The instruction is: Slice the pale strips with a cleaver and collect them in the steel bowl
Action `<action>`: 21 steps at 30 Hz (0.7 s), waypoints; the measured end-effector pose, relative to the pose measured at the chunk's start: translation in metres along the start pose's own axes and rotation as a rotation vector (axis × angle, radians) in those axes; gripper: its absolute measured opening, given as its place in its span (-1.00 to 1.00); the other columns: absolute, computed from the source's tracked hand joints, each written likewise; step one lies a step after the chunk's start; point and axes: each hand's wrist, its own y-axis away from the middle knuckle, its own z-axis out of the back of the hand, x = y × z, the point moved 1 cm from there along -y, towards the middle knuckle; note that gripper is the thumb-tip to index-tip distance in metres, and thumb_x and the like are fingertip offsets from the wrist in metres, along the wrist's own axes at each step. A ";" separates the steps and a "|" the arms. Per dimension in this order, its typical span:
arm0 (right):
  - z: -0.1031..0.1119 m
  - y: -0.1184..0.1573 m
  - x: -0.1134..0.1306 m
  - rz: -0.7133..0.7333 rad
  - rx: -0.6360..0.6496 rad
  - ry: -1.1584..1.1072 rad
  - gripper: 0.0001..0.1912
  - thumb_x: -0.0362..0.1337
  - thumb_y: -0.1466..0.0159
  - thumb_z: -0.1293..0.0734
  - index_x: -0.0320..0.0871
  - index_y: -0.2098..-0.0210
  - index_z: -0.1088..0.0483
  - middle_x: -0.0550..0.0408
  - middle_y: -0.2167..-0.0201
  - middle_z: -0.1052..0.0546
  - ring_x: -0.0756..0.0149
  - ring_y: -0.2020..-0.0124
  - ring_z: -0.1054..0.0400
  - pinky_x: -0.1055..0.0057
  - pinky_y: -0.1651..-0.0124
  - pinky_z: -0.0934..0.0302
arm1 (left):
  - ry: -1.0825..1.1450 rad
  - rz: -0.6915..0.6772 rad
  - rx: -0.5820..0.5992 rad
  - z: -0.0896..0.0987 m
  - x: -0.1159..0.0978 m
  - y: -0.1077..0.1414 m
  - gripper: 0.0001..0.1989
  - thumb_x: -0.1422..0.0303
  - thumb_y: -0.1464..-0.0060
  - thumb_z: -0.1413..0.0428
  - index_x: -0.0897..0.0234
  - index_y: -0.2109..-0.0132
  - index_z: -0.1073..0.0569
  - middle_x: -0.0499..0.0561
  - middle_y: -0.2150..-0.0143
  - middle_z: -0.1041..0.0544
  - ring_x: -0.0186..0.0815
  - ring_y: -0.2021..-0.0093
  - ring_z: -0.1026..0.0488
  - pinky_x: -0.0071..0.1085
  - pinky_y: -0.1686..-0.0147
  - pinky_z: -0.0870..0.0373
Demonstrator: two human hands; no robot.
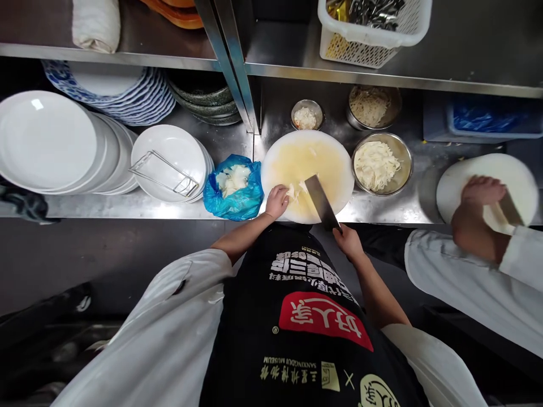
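My right hand (pixel 348 241) is wrapped round the handle of a cleaver (pixel 321 200), whose wide blade lies across the round cutting board (pixel 335 152). At the board's near left, my left hand (pixel 277 202) is closed, fingertips on pale slices (pixel 292 193) of a food I cannot name. A few cut bits lie between those fingers and the blade. Just left of the board stands a blue plastic bag (pixel 212 195) with whitish pieces (pixel 235 178) inside. To the right, a steel bowl (pixel 406 161) holds pale shreds (pixel 375 165).
Behind the board are a small bowl of chopped bits (pixel 305 117) and another bowl of shreds (pixel 370 106). White plates (pixel 46 141) are stacked at left, with a wire rack (pixel 163 172). A metal shelf edge (pixel 297 70) overhangs. A co-worker's hand (pixel 482 190) works at the right-hand board (pixel 452 183).
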 end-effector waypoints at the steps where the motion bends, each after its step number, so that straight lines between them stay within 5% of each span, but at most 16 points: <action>1: 0.000 0.003 -0.011 -0.028 -0.003 -0.137 -0.68 -0.05 -0.34 -0.18 -0.14 0.38 -0.34 0.03 0.52 -0.48 0.26 0.48 -0.36 0.42 0.41 -0.15 | 0.011 0.045 -0.040 -0.005 -0.009 -0.002 -0.59 0.35 -0.27 0.01 0.32 -0.22 -0.40 0.24 -0.28 -0.35 -0.10 -0.33 -0.25 -0.07 -0.32 -0.26; 6: -0.023 -0.005 -0.035 -0.153 0.153 -0.700 -0.66 0.04 -0.21 -0.28 -0.06 0.47 -0.17 0.25 0.67 -0.31 0.40 0.69 -0.16 0.44 0.57 -0.09 | 0.043 0.173 -0.032 -0.040 -0.059 -0.023 -0.43 0.25 -0.31 0.01 0.36 -0.38 -0.16 0.33 -0.47 -0.03 0.03 -0.49 0.05 0.16 -0.42 0.02; 13: -0.047 -0.037 -0.011 -0.097 0.327 -0.889 -0.64 0.03 -0.15 -0.33 -0.07 0.52 -0.18 0.28 0.71 -0.30 0.47 0.73 -0.11 0.49 0.62 -0.03 | 0.022 0.187 0.021 -0.069 -0.090 -0.053 -0.46 0.30 -0.36 0.11 0.39 -0.40 -0.12 0.30 -0.51 0.07 -0.02 -0.52 0.16 0.18 -0.45 0.11; 17: -0.027 -0.029 -0.007 -0.117 0.271 -1.009 -0.66 0.00 -0.14 -0.34 -0.07 0.52 -0.18 0.27 0.70 -0.30 0.48 0.73 -0.10 0.49 0.62 -0.05 | 0.095 0.065 -0.031 -0.083 -0.119 -0.084 -0.54 0.32 -0.37 0.12 0.34 -0.34 -0.25 0.28 -0.48 -0.05 -0.01 -0.50 0.08 0.21 -0.43 0.10; 21: 0.035 -0.029 -0.019 -0.198 0.088 -1.161 -0.66 0.01 -0.14 -0.34 -0.05 0.48 -0.17 0.27 0.67 -0.23 0.45 0.69 -0.08 0.46 0.60 -0.11 | 0.229 -0.079 0.038 -0.110 -0.193 -0.161 -0.64 0.32 -0.36 0.05 0.26 -0.20 -0.41 0.24 -0.41 -0.21 0.04 -0.44 -0.10 0.27 -0.39 0.06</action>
